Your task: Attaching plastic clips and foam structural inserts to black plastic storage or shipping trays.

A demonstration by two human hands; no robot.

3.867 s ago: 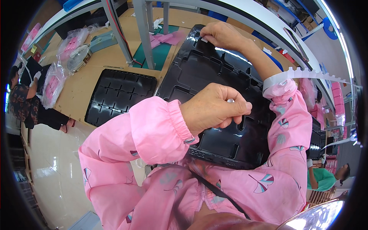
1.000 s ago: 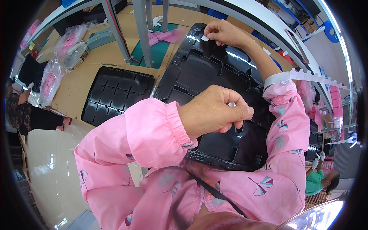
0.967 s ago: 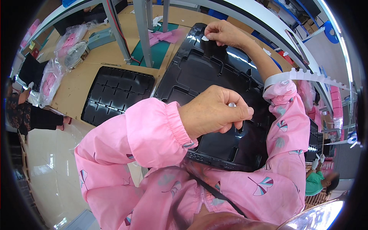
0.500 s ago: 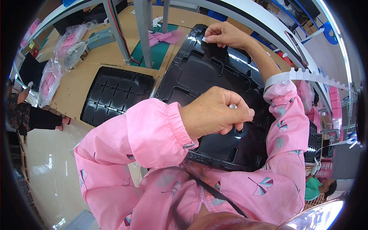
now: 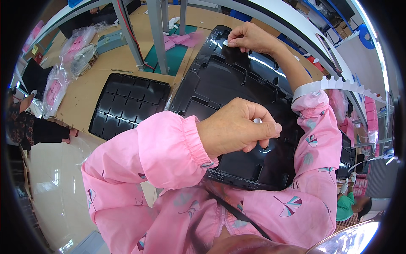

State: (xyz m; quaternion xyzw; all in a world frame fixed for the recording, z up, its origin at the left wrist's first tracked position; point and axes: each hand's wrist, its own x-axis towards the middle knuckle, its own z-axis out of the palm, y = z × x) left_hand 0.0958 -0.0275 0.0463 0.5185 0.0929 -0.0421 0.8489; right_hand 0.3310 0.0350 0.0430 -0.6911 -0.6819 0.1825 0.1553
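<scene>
A large black moulded plastic tray [image 5: 242, 165] lies tilted before me, its surface broken by raised ridges and recesses. At its far edge my right hand [image 5: 250, 39] is closed, thumb and forefinger pinching a small white sticker [image 5: 226, 42] against the rim. My left hand [image 5: 239, 126] hovers over the middle of the tray with fingers curled in a pinch. A small white piece [image 5: 257, 120], which looks like another sticker, shows between its fingers. Around my right forearm at the cuff hangs a white strip [image 5: 327, 84] with a row of tabs along its edge.
A smaller black tray [image 5: 129, 103] rests on the cardboard-covered table [image 5: 101, 80] to the left. Grey metal posts [image 5: 158, 38] rise beyond it, near pink wrap [image 5: 182, 40] and bagged pink goods [image 5: 55, 91]. One person [image 5: 25, 122] stands far left, another [image 5: 351, 205] at right.
Both hands keep almost the same pose and place. The left hand has shifted very slightly downward. At right, the other person's arms have moved.
</scene>
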